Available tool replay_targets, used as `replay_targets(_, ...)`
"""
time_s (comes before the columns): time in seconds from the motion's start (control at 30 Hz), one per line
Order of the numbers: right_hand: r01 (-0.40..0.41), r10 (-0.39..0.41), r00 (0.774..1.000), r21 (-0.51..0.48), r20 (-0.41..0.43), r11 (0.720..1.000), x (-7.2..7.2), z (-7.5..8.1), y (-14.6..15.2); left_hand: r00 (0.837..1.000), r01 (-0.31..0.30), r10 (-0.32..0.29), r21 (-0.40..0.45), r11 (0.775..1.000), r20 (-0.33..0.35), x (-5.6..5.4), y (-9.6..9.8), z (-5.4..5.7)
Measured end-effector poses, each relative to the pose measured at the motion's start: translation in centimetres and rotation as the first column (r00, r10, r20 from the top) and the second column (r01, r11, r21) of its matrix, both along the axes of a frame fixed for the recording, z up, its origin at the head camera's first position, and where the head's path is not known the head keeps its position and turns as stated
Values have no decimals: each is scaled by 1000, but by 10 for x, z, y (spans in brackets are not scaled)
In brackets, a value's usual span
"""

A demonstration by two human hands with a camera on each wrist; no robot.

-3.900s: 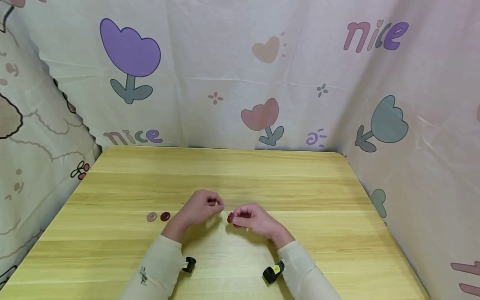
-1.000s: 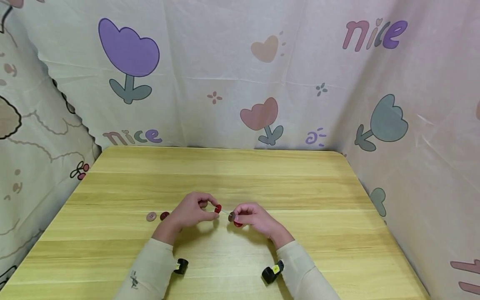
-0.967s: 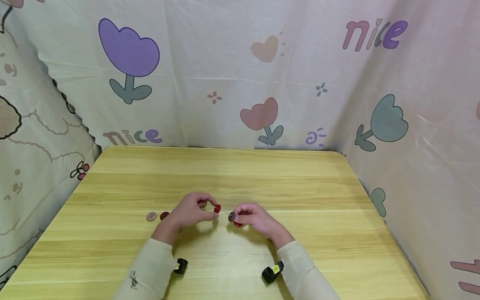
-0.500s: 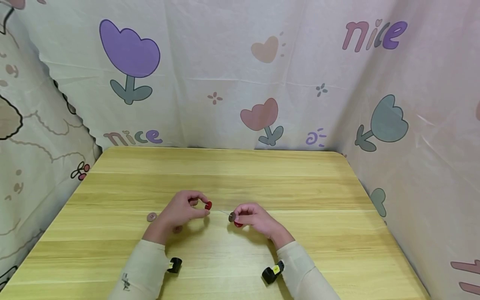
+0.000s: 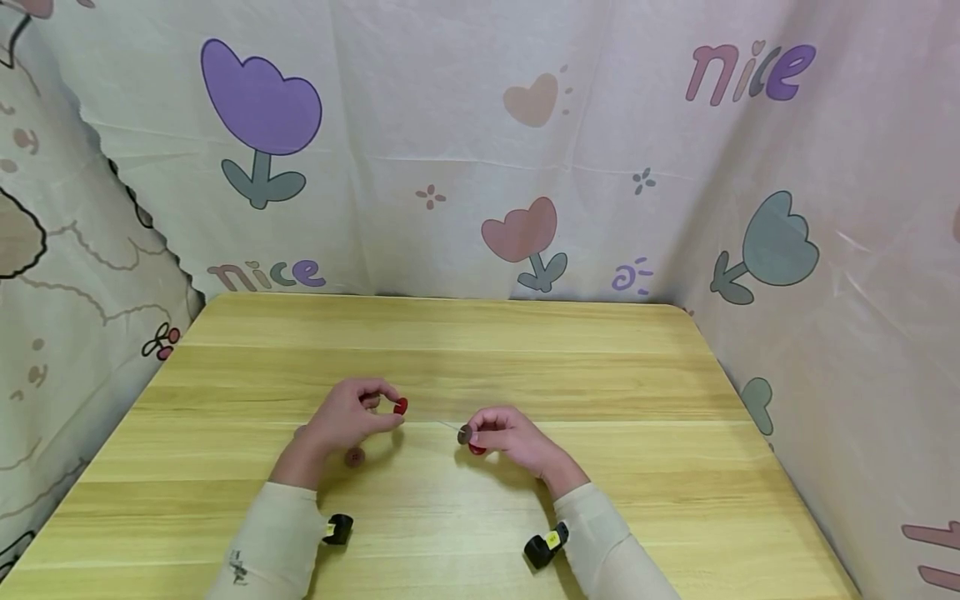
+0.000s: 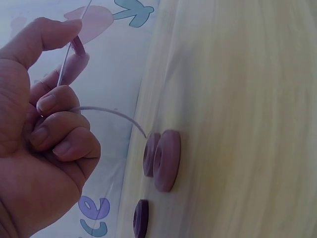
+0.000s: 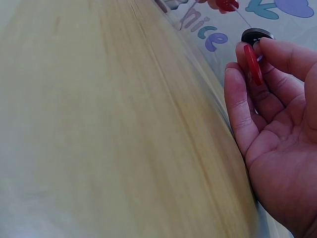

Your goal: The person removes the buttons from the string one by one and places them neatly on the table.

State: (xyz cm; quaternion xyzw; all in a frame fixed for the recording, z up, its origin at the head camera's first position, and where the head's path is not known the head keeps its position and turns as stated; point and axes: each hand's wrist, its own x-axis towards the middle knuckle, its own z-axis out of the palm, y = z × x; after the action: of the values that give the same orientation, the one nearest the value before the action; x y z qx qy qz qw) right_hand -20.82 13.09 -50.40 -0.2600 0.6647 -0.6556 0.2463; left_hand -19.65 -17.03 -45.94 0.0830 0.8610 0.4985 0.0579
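My left hand [image 5: 348, 417] pinches a red button [image 5: 401, 406] between thumb and forefinger, raised over the table. In the left wrist view a pale string [image 6: 111, 110] passes by that button and through the curled fingers, its other part hanging down near the loose buttons. To the right, my right hand [image 5: 517, 439] pinches a dark brown button [image 7: 256, 35] between thumb and fingertips. A second red button [image 7: 252, 65] sits against the fingers just below it. The string runs from the brown button towards the red button in the left hand.
Loose buttons lie on the wooden table [image 5: 570, 367] near the left forearm: a brown one [image 5: 355, 457], a pinkish one [image 5: 301, 431] partly covered by the wrist, and a dark one [image 6: 140, 218]. A printed curtain [image 5: 420, 108] stands behind the table.
The left hand has slid the red button leftward along the string, away from the right hand. The right hand stays in place, holding the brown button that appeared there since the earliest frame.
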Motion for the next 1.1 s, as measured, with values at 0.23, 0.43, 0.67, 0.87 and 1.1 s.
replay_targets(0.23,6,-6,1000,3,3,1000,0,1,0,997,-29,23,72,997,75,2,-6,3)
replay_targets(0.43,9,-9,1000,12,10,1000,1,1,0,992,-49,32,142,989,120,4,-13,4)
replay_targets(0.67,9,-9,1000,14,6,1000,0,-1,0,996,-77,73,65,995,56,2,-21,5)
replay_targets(0.87,14,-14,1000,20,5,1000,-1,1,0,994,-106,106,16,994,-12,0,-28,3)
replay_targets(1.1,22,-22,1000,25,3,999,0,2,0,993,-117,118,22,993,-28,3,-31,5)
